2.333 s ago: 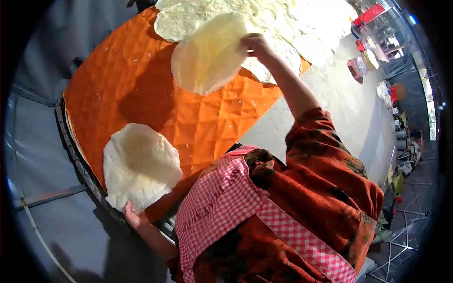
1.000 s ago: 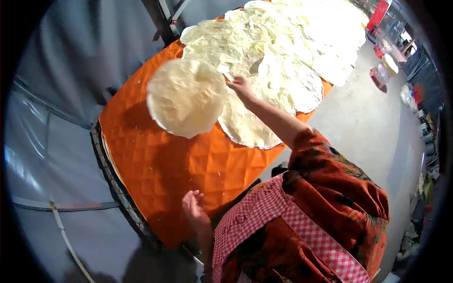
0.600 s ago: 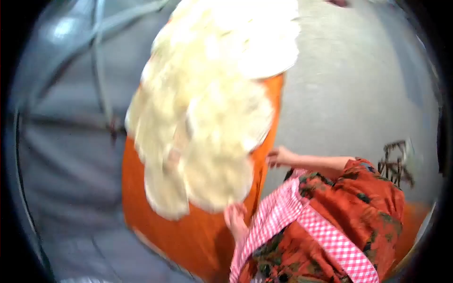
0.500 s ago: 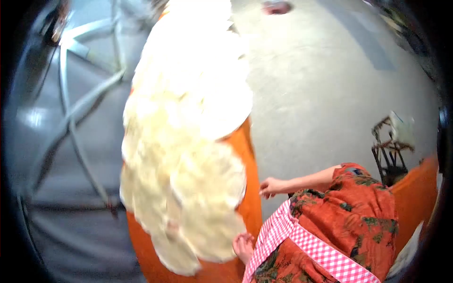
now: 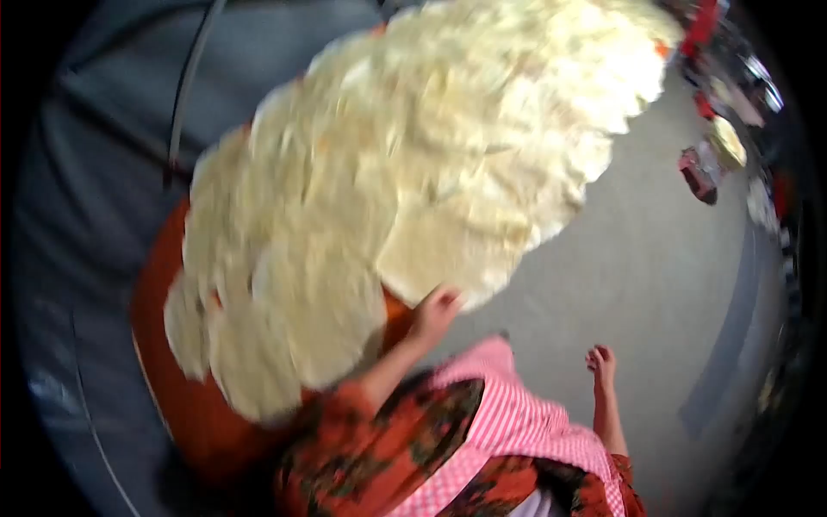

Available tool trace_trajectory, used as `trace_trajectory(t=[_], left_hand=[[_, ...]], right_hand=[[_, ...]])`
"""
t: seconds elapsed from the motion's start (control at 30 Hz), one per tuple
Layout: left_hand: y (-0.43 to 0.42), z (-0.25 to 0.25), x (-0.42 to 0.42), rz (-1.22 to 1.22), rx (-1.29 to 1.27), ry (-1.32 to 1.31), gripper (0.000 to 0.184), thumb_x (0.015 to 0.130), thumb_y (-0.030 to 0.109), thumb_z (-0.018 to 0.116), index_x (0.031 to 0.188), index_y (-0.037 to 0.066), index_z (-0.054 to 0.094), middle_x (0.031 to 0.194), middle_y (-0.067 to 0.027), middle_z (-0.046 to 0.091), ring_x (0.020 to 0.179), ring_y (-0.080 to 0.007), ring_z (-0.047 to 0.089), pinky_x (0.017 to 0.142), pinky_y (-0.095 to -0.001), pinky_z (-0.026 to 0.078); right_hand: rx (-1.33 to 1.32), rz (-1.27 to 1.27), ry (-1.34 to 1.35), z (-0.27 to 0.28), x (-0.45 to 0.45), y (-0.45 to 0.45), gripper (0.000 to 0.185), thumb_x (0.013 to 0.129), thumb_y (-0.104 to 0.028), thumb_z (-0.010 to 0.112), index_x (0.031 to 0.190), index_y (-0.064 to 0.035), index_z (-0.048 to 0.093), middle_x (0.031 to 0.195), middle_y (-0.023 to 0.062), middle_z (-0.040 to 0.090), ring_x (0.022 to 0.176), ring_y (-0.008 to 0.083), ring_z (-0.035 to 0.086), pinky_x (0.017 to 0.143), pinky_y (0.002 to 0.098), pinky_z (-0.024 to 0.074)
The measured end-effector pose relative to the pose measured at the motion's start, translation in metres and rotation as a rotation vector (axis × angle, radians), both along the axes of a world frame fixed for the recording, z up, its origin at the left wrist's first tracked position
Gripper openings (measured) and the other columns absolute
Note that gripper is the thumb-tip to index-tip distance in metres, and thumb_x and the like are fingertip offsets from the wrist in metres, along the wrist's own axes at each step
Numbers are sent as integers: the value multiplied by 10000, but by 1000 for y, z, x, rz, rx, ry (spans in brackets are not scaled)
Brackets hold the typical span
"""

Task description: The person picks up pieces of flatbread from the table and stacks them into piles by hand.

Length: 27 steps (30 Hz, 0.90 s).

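My left hand (image 5: 438,312) is at the near edge of a pale, thin round sheet that looks like flatbread (image 5: 448,258). Its fingers are bent and blurred, and I cannot tell whether they touch the sheet. My right hand (image 5: 601,360) hangs over the grey floor, away from the sheets, with loosely bent fingers and nothing visible in it. Many such sheets overlap across a long table with an orange-brown top (image 5: 164,319), whose surface shows at the near left end.
Grey floor (image 5: 655,258) lies to the right of the table. Dark sheeting (image 5: 95,258) runs along its left, with a metal pole (image 5: 191,82) in front. Near the top right a pink and dark item (image 5: 698,175) rests on the floor, beside assorted clutter (image 5: 741,90).
My view has swung round, so the table now slants toward the upper right. My left hand has come up beside a sheet's edge. My right hand is now farther from the table.
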<state>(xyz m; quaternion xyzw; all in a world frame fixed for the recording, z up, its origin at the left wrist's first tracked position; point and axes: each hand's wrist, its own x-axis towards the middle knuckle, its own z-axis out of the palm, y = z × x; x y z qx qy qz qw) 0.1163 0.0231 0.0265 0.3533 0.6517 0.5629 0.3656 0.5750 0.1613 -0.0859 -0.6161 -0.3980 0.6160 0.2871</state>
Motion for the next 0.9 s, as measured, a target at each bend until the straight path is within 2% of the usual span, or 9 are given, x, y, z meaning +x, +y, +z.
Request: trace_trajectory(t=[0.17, 0.27, 0.4, 0.47, 0.57, 0.67, 0.73, 0.83, 0.9], left_hand=[[123, 65, 109, -360, 251, 159, 168, 823, 104, 648, 962, 33, 587, 827, -78, 601, 714, -162, 585, 662, -287, 492], [161, 62, 125, -505, 189, 80, 166, 822, 121, 659, 952, 32, 606, 818, -99, 619, 721, -193, 622, 655, -297, 499], [233, 29, 132, -467, -96, -144, 179, 835, 121, 665, 972, 13, 626, 866, -74, 661, 791, -124, 631, 717, -271, 513], [237, -5, 187, -501, -145, -211, 178, 842, 127, 663, 975, 14, 628, 893, -60, 667, 814, -120, 627, 737, -264, 509], [332, 20, 226, -651, -160, -119, 182, 849, 121, 658, 991, 13, 622, 891, -39, 660, 819, -107, 615, 748, -251, 500], [451, 24, 274, -770, -90, -33, 170, 861, 100, 642, 1000, 7, 614, 895, -56, 658, 811, -116, 623, 725, -253, 511], [521, 16, 307, -727, -186, -113, 158, 869, 87, 629, 998, -1, 606, 901, -73, 656, 805, -131, 632, 702, -254, 520], [602, 21, 351, -662, -406, -258, 154, 894, 45, 578, 1026, -33, 562, 909, -146, 648, 752, -190, 642, 650, -299, 541], [636, 26, 368, -685, -507, -268, 151, 897, 60, 586, 1016, -31, 572, 908, -143, 655, 763, -183, 646, 676, -289, 541]], right_hand=[[-347, 75, -341, 11, 102, -103, 208, 849, -135, 588, 1036, -50, 556, 784, 49, 562, 642, 138, 532, 532, 276, 396], [-366, 113, -436, -2, 129, -92, 239, 822, -141, 619, 1036, -40, 578, 810, 60, 585, 672, 158, 547, 574, 299, 418], [-425, 85, -492, -8, 172, -59, 282, 786, -150, 659, 1035, -27, 607, 846, 74, 615, 711, 185, 568, 629, 329, 448], [-424, 72, -486, -63, 236, -69, 304, 768, -154, 680, 1034, -20, 622, 863, 81, 630, 731, 198, 578, 656, 344, 463], [-424, 52, -425, -147, 295, -59, 336, 741, -161, 710, 1034, -10, 644, 890, 92, 652, 760, 218, 593, 698, 367, 485], [-559, -291, -169, -198, 304, 23, 280, 724, -165, 748, 926, 14, 672, 821, 69, 651, 689, 217, 595, 627, 376, 492], [-287, -441, -300, -139, 302, 90, 173, 757, -106, 698, 885, 7, 667, 788, 78, 647, 681, 232, 607, 554, 408, 494], [-540, -894, -70, -115, 323, 182, 84, 796, -74, 631, 833, -9, 669, 754, 107, 641, 657, 252, 623, 516, 427, 499], [-569, -681, -243, -72, 337, 243, 123, 825, -92, 574, 800, -22, 672, 712, 110, 646, 613, 236, 627, 516, 406, 504]])
